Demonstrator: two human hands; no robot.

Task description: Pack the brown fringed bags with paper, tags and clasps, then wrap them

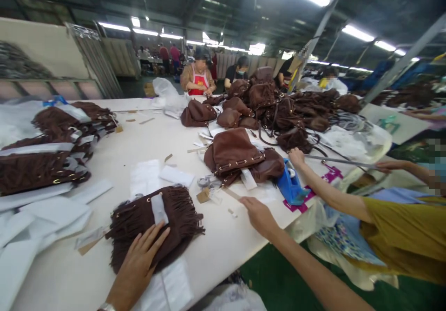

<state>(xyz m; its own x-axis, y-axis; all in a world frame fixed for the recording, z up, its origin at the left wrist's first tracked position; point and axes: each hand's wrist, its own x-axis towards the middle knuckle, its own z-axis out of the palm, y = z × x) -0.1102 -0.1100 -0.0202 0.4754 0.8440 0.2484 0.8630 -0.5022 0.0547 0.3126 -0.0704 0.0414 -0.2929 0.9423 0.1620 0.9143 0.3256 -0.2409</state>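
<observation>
My left hand (139, 260) lies flat, fingers spread, on a dark brown fringed bag (156, 222) at the near edge of the white table (146, 134). A white strip (158, 208) crosses the top of the bag. My right hand (258, 215) reaches forward over the table with its fingers drawn together at the end of a thin tan strip (230, 193). Just beyond it lie a cardboard tag (203, 195) and a roll of tape (204, 181). Behind those sits a brown leather bag (232, 155) with metal eyelets.
A co-worker in a mustard shirt (400, 232) at the right stretches a hand (296, 156) to a blue pouch (289, 185). Brown bags (275, 106) are heaped at the middle back, and flat fringed pieces (45, 157) are stacked at the left. Other people work at the far end.
</observation>
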